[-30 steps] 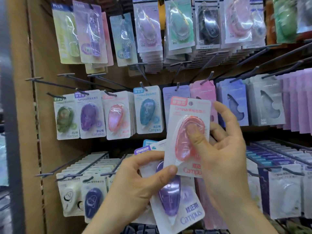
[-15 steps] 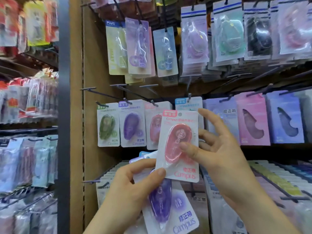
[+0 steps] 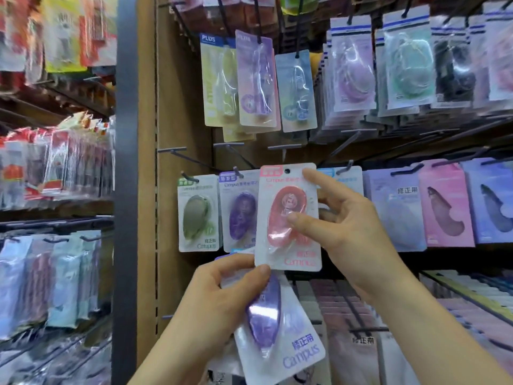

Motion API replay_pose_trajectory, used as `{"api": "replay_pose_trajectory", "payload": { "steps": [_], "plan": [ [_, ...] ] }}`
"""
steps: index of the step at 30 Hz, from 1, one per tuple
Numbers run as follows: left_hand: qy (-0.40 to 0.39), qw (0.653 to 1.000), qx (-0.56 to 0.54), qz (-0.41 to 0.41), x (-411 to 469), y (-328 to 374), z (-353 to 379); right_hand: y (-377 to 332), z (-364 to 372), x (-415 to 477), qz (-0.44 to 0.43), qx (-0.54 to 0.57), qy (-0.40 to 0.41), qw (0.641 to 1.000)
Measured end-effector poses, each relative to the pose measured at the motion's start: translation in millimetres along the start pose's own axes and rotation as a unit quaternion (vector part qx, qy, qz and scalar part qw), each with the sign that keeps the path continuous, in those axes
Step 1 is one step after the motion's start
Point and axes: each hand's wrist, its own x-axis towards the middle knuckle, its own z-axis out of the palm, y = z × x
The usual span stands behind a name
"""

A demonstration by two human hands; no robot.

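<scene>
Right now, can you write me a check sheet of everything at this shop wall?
Surface: brown wall with hooks; no table seen.
Job's things: pink pack upright, in front of the hanging row; purple pack lower, tilted.
Clutter: green pack hangs at left; more packs hang above and to the right.
Hands: right hand pinches the pink pack; left hand grips the purple pack.
Cables: nothing seen.
Surroundings: grey post; blurred shelves of packets at left.

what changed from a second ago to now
The right hand has lifted the pink pack up level with the hanging row of packs. No grip changed: the left hand still holds the purple pack below it.
</scene>
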Motion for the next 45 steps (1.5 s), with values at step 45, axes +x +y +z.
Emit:
{"api": "replay_pose_trajectory", "payload": {
  "steps": [45],
  "plan": [
    [0.003,0.988,-0.065,0.139,18,-12,-42,28,37,23,-0.065,-0.636,0.085,0.764]
  ]
}}
